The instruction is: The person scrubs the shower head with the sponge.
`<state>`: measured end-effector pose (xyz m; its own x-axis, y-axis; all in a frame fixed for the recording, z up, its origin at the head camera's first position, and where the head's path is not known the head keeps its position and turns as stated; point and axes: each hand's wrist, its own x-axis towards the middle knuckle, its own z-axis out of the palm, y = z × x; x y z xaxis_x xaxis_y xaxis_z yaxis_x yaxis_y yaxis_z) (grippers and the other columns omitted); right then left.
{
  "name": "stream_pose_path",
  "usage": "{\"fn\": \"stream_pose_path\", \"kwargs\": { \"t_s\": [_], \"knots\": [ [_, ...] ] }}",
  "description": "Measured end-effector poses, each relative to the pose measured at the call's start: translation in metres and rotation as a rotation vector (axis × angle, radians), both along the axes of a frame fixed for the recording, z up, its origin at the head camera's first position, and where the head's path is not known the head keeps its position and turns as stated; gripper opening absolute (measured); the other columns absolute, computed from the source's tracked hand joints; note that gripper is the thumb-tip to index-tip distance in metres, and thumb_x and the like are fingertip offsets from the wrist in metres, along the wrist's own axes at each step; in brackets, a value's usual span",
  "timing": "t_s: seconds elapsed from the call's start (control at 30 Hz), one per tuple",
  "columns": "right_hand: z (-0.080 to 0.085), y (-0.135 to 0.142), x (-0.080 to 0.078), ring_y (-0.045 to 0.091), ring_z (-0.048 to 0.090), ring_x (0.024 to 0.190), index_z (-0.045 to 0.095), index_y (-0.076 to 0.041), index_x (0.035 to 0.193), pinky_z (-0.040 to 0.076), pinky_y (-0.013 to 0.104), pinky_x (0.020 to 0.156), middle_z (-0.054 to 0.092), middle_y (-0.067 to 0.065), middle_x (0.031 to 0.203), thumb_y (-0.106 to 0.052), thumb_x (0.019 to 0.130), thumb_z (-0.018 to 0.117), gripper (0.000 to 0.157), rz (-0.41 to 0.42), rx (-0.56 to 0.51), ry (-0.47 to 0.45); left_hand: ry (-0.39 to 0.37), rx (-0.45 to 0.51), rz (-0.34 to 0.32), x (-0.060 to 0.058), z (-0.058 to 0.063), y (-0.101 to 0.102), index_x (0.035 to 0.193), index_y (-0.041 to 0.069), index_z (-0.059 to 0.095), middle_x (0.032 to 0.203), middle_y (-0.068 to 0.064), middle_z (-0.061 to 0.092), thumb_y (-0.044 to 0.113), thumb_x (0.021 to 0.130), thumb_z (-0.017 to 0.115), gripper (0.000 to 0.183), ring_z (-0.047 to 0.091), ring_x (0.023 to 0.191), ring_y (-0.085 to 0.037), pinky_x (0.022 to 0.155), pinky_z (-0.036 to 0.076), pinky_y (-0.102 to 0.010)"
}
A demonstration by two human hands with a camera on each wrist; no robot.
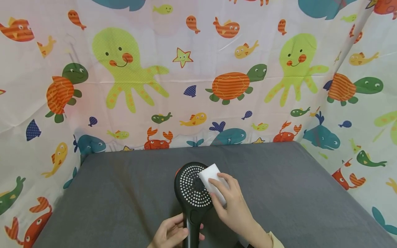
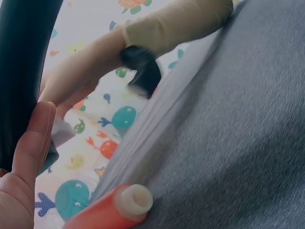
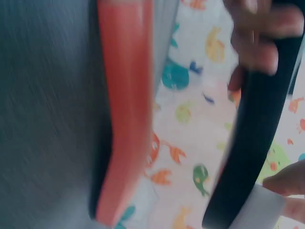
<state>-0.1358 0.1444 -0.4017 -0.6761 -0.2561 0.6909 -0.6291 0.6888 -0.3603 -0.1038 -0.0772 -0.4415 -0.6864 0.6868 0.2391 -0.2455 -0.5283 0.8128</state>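
Note:
A black handheld shower head (image 1: 193, 203) stands with its round, white-dotted nozzle face towards the head camera. My left hand (image 1: 171, 231) grips its handle from the left, fingertips showing on the far side. In my right hand (image 1: 233, 203) is a white sponge block (image 1: 207, 175), pinched between thumb and fingers and laid against the right part of the nozzle face. The right wrist view shows the sponge (image 3: 259, 210) against the shower head's edge. Behind the shower head, an orange-red hand shower (image 3: 126, 109) with a pale hollow handle end (image 2: 138, 198) is mostly hidden in the head view.
Dark grey cloth (image 1: 118, 193) covers the tabletop. A white curtain (image 1: 173, 79) printed with sea animals rises along its back and both sides. A dark strap (image 2: 143, 71) hangs at the right wrist, below a pale yellow sleeve (image 2: 176, 28).

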Motion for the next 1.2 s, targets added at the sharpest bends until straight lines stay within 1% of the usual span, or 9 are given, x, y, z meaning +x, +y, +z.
{"fn": "stream_pose_path", "kwargs": {
  "t_s": [0.17,0.3,0.4,0.53,0.7,0.83,0.93,1.07,1.2],
  "knots": [
    [0.000,-0.012,0.016,0.027,0.042,0.115,0.061,-0.015,0.118,0.046,0.044,0.083,0.046,0.013,0.128,-0.012,0.087,0.063,0.031,0.215,-0.027,0.037,0.144,0.050,0.040,-0.004,-0.003,0.001,0.133,-0.018,0.030,0.117,-0.023,0.056,-0.005,0.094,0.032,0.042,0.062,0.100,-0.027,0.079,0.052,-0.037],
    [0.009,-0.024,0.017,0.030,0.041,0.118,0.060,-0.014,0.119,0.041,0.043,0.093,0.045,0.014,0.129,-0.017,0.093,0.057,0.027,0.346,-0.007,0.119,0.134,0.095,-0.062,-0.003,-0.008,0.003,0.136,-0.014,0.029,0.119,-0.019,0.056,-0.003,0.096,0.031,0.041,0.062,0.101,-0.024,0.085,0.050,-0.035],
    [0.018,-0.025,0.009,0.030,0.042,0.119,0.060,-0.015,0.119,0.040,0.046,0.091,0.045,0.014,0.130,-0.020,0.093,0.056,0.027,0.311,0.002,0.148,0.105,0.032,-0.118,0.000,-0.009,0.004,0.136,-0.018,0.024,0.119,-0.012,0.057,0.001,0.099,0.034,0.043,0.061,0.102,-0.020,0.090,0.047,-0.033],
    [0.024,-0.010,-0.004,0.032,0.043,0.117,0.060,-0.014,0.121,0.045,0.050,0.082,0.045,0.015,0.130,-0.018,0.092,0.059,0.030,0.137,-0.025,0.113,0.099,-0.044,-0.122,0.001,-0.006,0.005,0.134,-0.021,0.023,0.119,-0.011,0.057,0.002,0.098,0.036,0.045,0.060,0.104,-0.019,0.090,0.047,-0.033],
    [0.016,0.011,-0.005,0.033,0.044,0.113,0.058,-0.010,0.121,0.049,0.049,0.075,0.044,0.018,0.128,-0.004,0.084,0.066,0.039,-0.001,-0.062,0.048,0.066,0.073,-0.104,0.000,-0.001,0.002,0.137,-0.012,0.029,0.124,-0.020,0.052,-0.002,0.097,0.032,0.042,0.059,0.107,-0.026,0.094,0.044,-0.038],
    [0.003,0.010,0.008,0.031,0.044,0.112,0.059,-0.011,0.120,0.050,0.046,0.072,0.045,0.017,0.127,-0.019,0.093,0.057,0.029,0.055,-0.041,0.088,0.167,0.157,-0.016,-0.006,-0.001,0.001,0.133,-0.015,0.032,0.122,-0.021,0.053,-0.009,0.094,0.029,0.040,0.059,0.106,-0.029,0.089,0.046,-0.044],
    [-0.002,0.000,0.018,0.029,0.043,0.114,0.060,-0.012,0.119,0.049,0.041,0.080,0.045,0.017,0.128,-0.027,0.096,0.049,0.030,0.152,-0.043,0.129,0.224,0.191,0.007,-0.009,-0.003,0.002,0.132,-0.015,0.033,0.121,-0.022,0.053,-0.011,0.093,0.026,0.040,0.059,0.105,-0.029,0.084,0.048,-0.046],
    [0.002,-0.015,0.023,0.032,0.041,0.118,0.060,-0.011,0.119,0.039,0.039,0.095,0.044,0.018,0.128,-0.022,0.095,0.053,0.027,0.283,-0.023,0.174,0.198,0.188,-0.034,-0.007,-0.007,0.003,0.135,-0.012,0.032,0.123,-0.021,0.053,-0.010,0.094,0.026,0.042,0.059,0.106,-0.029,0.086,0.049,-0.037],
    [0.014,-0.021,0.015,0.033,0.041,0.120,0.060,-0.013,0.119,0.039,0.045,0.095,0.045,0.015,0.129,-0.022,0.094,0.054,0.027,0.283,0.026,0.180,0.117,0.203,-0.154,-0.001,-0.010,0.007,0.138,-0.012,0.028,0.128,-0.022,0.049,-0.007,0.096,0.025,0.042,0.056,0.110,-0.029,0.096,0.042,-0.037]
  ]
}}
